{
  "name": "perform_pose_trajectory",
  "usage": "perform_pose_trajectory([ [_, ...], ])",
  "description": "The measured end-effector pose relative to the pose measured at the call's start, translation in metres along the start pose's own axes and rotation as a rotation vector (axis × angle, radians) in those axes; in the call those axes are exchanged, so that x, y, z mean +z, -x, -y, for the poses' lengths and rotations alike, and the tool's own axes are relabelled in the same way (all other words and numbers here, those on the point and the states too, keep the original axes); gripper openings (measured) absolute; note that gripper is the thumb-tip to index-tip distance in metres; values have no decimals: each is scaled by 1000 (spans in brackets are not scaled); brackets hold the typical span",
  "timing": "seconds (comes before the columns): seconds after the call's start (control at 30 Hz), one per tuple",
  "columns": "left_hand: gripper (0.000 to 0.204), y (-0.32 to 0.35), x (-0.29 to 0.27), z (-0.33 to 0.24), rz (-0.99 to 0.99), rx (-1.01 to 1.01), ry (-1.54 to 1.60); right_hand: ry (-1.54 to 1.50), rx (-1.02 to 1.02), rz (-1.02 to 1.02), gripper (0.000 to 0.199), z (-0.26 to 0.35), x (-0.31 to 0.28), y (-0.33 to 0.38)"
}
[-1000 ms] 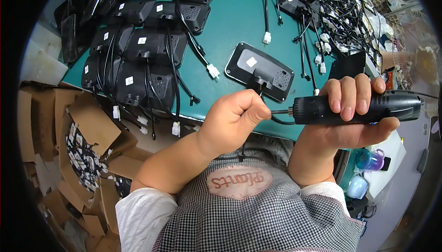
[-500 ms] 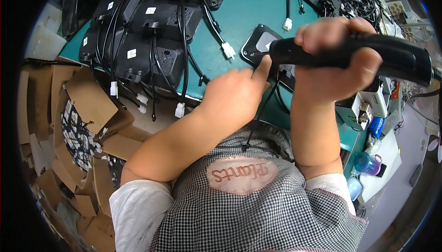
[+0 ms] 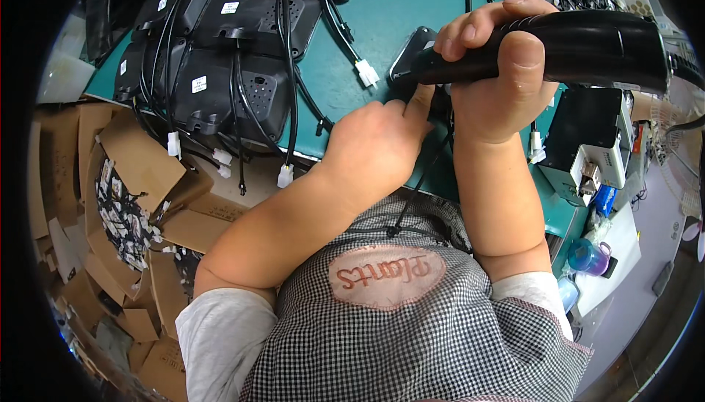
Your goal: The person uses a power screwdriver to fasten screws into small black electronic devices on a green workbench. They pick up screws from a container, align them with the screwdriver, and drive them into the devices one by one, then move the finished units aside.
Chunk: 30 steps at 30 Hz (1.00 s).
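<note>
My right hand (image 3: 499, 79) grips a black electric screwdriver (image 3: 580, 49), held level above the green table (image 3: 396, 5). Its tip points left toward a black flat device (image 3: 413, 48) lying on the table, mostly hidden behind my hands. My left hand (image 3: 374, 149) is curled, its fingers resting at the screwdriver's tip and on the near edge of that device. A thin black cable (image 3: 418, 189) hangs down from there over my checked apron.
Several black devices with cables and white plugs (image 3: 235, 57) are stacked at the table's left. A black and white box (image 3: 591, 138) stands at the right edge, with a blue bottle (image 3: 587, 255) below it. Open cardboard boxes (image 3: 125, 196) of small parts lie on the floor at left.
My view has dropped closer to the table. The screwdriver has risen and swung level, and my left hand has stayed at its tip on the flat device.
</note>
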<state>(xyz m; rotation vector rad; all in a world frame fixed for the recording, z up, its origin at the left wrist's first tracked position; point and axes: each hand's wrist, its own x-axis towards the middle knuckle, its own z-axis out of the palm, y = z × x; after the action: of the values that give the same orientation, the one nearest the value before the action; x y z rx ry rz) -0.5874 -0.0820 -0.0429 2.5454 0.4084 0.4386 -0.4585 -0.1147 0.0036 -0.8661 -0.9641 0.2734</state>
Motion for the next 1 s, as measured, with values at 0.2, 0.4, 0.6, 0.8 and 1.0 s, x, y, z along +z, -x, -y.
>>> perform_pose_trajectory([
  [0.2,31,1,1,0,-42,31,16,-25,13,163,35,-5,3,-5],
  [0.4,23,0,3,-2,-50,36,12,-31,218,35,46,-12,-2,5],
  [0.6,33,-3,6,5,-176,75,169,-137,131,-186,28,13,0,-7],
  [0.8,45,-3,-15,23,120,-560,2125,-308,22,-146,46,70,-17,-11],
  [1.0,63,-8,-27,-8,-44,-675,2221,-333,52,-148,49,69,-14,8],
])
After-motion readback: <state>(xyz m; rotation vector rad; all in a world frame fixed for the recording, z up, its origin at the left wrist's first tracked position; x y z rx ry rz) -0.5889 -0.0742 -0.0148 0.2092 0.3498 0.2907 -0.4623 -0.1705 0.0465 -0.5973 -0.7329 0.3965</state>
